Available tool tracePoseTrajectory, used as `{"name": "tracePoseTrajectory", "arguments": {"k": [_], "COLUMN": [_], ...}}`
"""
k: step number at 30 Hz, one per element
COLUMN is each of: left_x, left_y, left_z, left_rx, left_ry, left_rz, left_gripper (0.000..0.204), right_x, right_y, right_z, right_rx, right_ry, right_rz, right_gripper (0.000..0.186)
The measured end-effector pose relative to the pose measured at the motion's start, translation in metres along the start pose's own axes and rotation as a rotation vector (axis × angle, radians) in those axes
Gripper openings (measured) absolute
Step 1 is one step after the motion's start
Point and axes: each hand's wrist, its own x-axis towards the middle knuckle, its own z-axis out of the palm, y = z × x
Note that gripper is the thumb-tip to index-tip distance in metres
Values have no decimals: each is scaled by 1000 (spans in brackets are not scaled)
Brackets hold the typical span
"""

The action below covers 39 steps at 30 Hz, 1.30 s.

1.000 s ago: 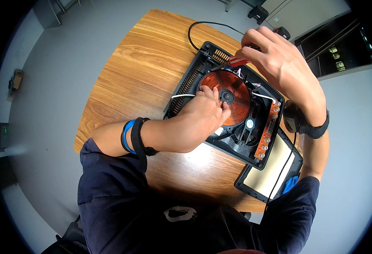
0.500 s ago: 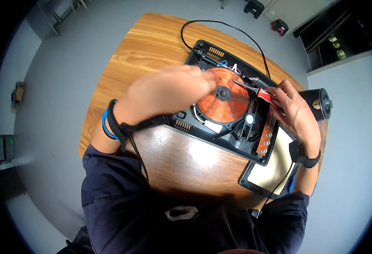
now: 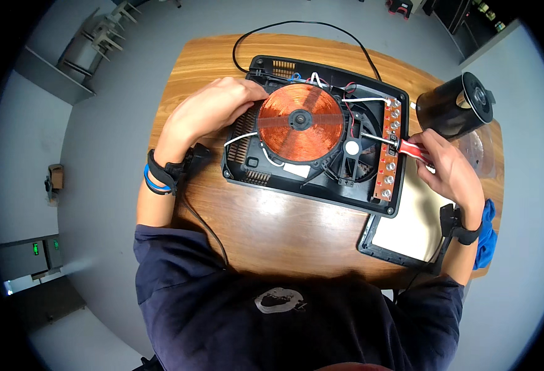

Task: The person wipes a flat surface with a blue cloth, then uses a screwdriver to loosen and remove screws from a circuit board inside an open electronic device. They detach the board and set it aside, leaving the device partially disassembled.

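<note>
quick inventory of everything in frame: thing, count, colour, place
opened cooker base: 1, black, centre of table
coil: 1, copper, in the base
button board: 1, orange-brown strip, right side of base
fan: 1, black, white hub, beside the coil
power cord: 1, black, far table edge
screwdriver: 1, red handle, tip over the fan
glass top panel: 1, black frame, right of base
cylinder: 1, black, far right
cloth: 1, blue, right edge
table: 1, wooden
left hand: on base's left edge
right hand: holds screwdriver
</note>
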Motion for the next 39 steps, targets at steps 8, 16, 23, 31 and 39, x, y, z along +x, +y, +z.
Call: {"name": "tracePoseTrajectory", "arguments": {"k": [8,16,23,31,39], "left_x": [13,33,42,42,31], "left_y": [-6,-2,4,0,-3], "left_z": [11,9,7,11,18], "left_rx": [121,237,332,397,585], "left_ry": [74,35,-43,-127,-130], "left_rz": [13,1,-6,-17,33], "left_gripper": [26,11,10,32,43], "right_x": [-14,-25,-24,-34,-35], "right_y": [19,31,34,52,59], "right_z": [2,-3,-11,12,19], "right_rx": [47,37,33,-70,-95], "right_ry": [-12,-3,-134,-260,-283], "right_rz": [15,-54,39,74,147], "right_gripper": [40,41,40,46,52]}}
